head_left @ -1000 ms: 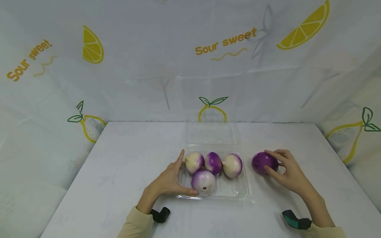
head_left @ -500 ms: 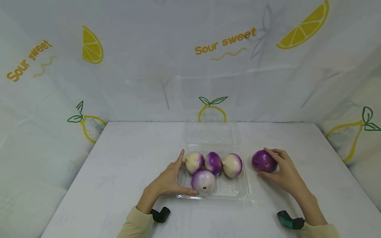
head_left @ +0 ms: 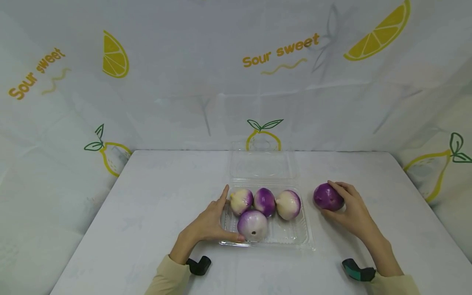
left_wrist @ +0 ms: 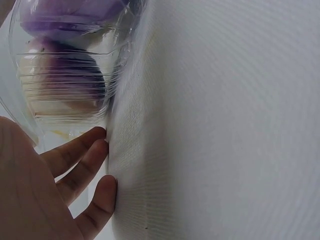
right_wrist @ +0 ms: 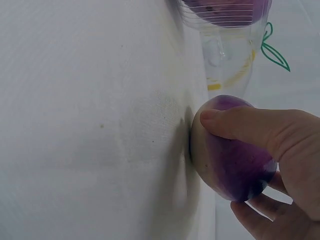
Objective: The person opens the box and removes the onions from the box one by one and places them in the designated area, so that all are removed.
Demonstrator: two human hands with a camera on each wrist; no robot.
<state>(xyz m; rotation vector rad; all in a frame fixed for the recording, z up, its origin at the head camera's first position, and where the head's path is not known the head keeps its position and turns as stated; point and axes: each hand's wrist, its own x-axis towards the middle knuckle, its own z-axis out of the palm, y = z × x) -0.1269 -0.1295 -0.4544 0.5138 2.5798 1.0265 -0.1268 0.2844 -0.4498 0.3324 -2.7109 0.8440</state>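
A clear plastic clamshell box (head_left: 289, 235) stands mid-table with its lid (head_left: 262, 164) folded back. Several purple-and-white onions lie in it: a pale one (head_left: 252, 225) in front, others (head_left: 264, 202) in a row behind. My left hand (head_left: 208, 223) rests at the box's left side, thumb along the front rim, index finger by the left wall. In the left wrist view, its other fingers (left_wrist: 82, 167) are extended beside the box. To the right of the box, my right hand (head_left: 352, 211) grips a purple onion (head_left: 327, 198) between thumb and fingers, at or just above the table.
The white-covered table (head_left: 166, 176) extends left and right of the box. Behind it hangs a pale cloth (head_left: 177, 82) printed with lemons. A black wrist device (head_left: 199, 265) sits below the left hand, another (head_left: 357, 270) below the right.
My right hand has closed in round the purple onion, its thumb moving to the onion's near side. The onion has turned and shifted slightly back. The left hand and box have stayed put.
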